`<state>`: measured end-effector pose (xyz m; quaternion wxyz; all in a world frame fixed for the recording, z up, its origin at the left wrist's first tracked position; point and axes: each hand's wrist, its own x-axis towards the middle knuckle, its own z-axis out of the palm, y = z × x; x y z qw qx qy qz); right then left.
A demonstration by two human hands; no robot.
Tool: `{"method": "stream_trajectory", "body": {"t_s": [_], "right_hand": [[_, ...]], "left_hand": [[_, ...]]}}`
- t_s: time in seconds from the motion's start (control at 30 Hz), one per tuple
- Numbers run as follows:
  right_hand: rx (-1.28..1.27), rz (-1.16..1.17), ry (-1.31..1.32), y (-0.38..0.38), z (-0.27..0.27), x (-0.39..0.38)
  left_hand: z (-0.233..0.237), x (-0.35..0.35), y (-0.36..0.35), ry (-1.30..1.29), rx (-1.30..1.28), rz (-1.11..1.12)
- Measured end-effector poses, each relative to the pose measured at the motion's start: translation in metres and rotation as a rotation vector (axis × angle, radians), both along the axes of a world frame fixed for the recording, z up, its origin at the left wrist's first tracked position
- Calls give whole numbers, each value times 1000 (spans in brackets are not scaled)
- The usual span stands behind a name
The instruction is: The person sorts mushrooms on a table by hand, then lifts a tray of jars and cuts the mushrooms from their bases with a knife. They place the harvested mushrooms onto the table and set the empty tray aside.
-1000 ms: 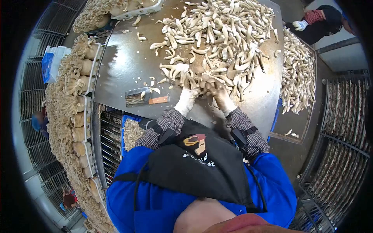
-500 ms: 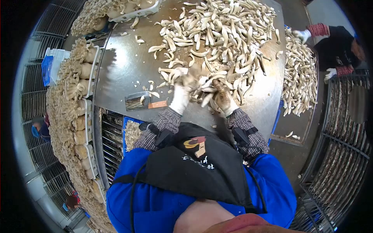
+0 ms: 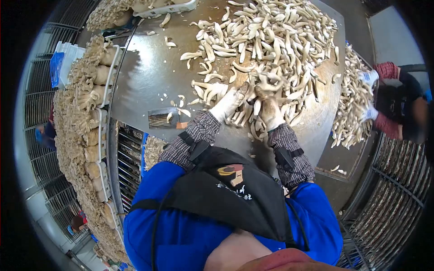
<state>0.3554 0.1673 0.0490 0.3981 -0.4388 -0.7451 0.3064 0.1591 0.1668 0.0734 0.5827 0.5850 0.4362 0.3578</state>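
A large heap of pale, long-stemmed mushrooms covers the far part of the steel table. My left hand, in a soiled white glove, has its fingers pressed together around mushrooms at the heap's near edge; its thumb is hidden. Just to the right, my right hand, also gloved, is closed on several mushrooms that stick out past its fingertips. More loose stems lie between and under the two hands. A small bunch of mushrooms rests left of my left hand.
Mushroom clusters in white crates line the left side. A dark rectangular cutout and trimmings lie on the table's left. At right, a co-worker's gloved hands reach over another mushroom pile. Metal racks stand at lower right.
My hands, close together before, have moved slightly apart, and mushrooms now rise above my right hand's fingertips. The view has shifted a little. The co-worker's hands have both come onto their pile.
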Motion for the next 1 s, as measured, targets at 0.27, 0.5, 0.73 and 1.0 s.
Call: {"method": "stream_trajectory", "body": {"t_s": [0.27, 0.5, 0.73, 1.0], "right_hand": [[-843, -234, 775, 56, 15, -34], [-252, -453, 105, 95, 6, -17], [-187, -467, 122, 146, 9, -81], [-310, -583, 481, 203, 1, -60]], "left_hand": [[-3, -5, 55, -35, -213, 122], [-25, -88, 87, 908, 301, 222], [-92, -140, 77, 1152, 175, 77], [-65, -163, 117, 841, 122, 458]]}}
